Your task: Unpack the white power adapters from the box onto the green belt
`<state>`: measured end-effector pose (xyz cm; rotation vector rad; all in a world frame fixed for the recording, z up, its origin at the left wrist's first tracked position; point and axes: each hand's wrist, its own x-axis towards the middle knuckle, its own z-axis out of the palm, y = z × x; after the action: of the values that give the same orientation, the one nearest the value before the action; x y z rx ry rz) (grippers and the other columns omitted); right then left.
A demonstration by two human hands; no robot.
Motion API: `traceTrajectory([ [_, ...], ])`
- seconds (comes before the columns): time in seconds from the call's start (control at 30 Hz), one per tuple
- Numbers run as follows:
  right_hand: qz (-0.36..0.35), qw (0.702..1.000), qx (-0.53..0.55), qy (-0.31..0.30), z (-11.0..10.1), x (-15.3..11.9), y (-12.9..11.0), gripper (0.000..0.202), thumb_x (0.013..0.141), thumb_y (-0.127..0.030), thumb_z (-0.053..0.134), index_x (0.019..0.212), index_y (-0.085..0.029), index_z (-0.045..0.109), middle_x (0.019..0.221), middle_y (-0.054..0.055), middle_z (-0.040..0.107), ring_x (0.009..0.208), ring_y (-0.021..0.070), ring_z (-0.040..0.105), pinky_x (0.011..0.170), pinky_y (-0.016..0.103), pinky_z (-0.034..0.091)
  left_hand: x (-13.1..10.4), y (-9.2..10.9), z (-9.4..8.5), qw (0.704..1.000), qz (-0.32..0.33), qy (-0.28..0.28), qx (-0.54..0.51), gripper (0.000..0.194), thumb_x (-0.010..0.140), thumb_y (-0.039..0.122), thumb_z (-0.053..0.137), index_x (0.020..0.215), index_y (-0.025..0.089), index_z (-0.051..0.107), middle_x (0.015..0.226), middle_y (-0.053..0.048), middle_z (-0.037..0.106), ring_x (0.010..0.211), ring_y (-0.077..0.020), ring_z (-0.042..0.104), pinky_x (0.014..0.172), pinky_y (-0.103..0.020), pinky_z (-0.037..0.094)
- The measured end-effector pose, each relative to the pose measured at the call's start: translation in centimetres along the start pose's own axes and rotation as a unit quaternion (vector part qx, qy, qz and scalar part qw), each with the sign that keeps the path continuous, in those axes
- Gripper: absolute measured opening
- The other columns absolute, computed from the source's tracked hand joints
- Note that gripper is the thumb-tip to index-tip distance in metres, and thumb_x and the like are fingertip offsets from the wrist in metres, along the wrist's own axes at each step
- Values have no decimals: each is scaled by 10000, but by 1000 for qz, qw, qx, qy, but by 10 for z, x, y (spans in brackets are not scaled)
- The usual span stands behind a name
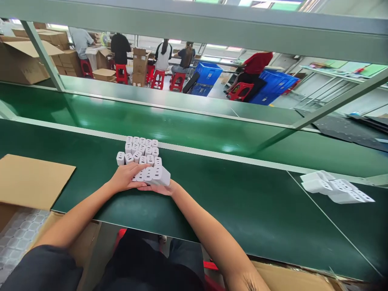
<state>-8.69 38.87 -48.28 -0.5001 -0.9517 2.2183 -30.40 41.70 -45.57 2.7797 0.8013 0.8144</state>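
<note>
A short row of white USB chargers (148,173), their slotted ends facing up, is held between my two hands. My left hand (125,178) grips the row's left end, thumb across the top and fingers below. From beneath and the right, my right hand (162,188) supports it, its fingers partly hidden by the chargers. Just beyond my hands, several more white chargers (142,148) stand upright in rows on the green workbench (212,202). A few in the nearest row lean at angles.
Another group of white chargers (333,186) sits at the right. An open cardboard box (33,182) with clear plastic trays (22,234) stands at my left. Behind the bench rail (194,149) runs a green conveyor belt (182,125). Several people sit on red stools further back.
</note>
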Motion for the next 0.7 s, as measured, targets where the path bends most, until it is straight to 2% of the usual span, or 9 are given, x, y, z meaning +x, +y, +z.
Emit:
traceTrajectory([
  [0.1,26,999,-47,5,-10,-19,-8,627,809,-464,735,1350,-223,530,1410,148,558,1209,297,598,946,489,540,4,1,1,1000,0,-15,15,633,902,690,449,1308,222,576,991,-68,700,855,-176,658,678,-246,478],
  [0.23,20,994,-85,61,-17,-38,-11,701,816,-412,746,1418,-213,449,1277,159,645,971,257,716,806,373,595,9,-6,-4,998,11,-36,57,592,901,676,477,1272,233,602,906,-41,700,790,-147,652,609,-217,419],
  [0.33,-3,991,-88,105,-19,-43,-7,678,811,-398,751,1395,-211,461,1192,146,685,900,234,726,783,359,598,12,-14,-10,992,17,-72,100,577,900,665,490,1249,225,617,859,-41,692,771,-146,646,588,-211,396],
  [0.47,-38,988,-78,131,-16,-44,-2,665,793,-383,761,1381,-247,481,1175,114,693,915,240,724,782,368,598,15,-18,-14,983,10,-115,142,547,885,638,543,1251,240,626,852,-41,693,801,-169,649,579,-228,403],
  [0.6,-44,987,-66,137,-16,-45,-1,672,773,-329,778,1379,-260,494,1184,93,692,941,243,724,823,382,591,16,-15,-16,981,21,-98,165,547,864,641,576,1215,227,650,896,-49,718,828,-193,658,604,-259,435],
  [0.7,-42,989,-54,132,-18,-44,-1,702,769,-290,777,1402,-254,477,1186,97,695,952,244,722,885,425,573,16,-7,-18,982,34,-50,178,566,852,654,580,1200,214,661,1001,-76,727,914,-231,654,734,-315,492],
])
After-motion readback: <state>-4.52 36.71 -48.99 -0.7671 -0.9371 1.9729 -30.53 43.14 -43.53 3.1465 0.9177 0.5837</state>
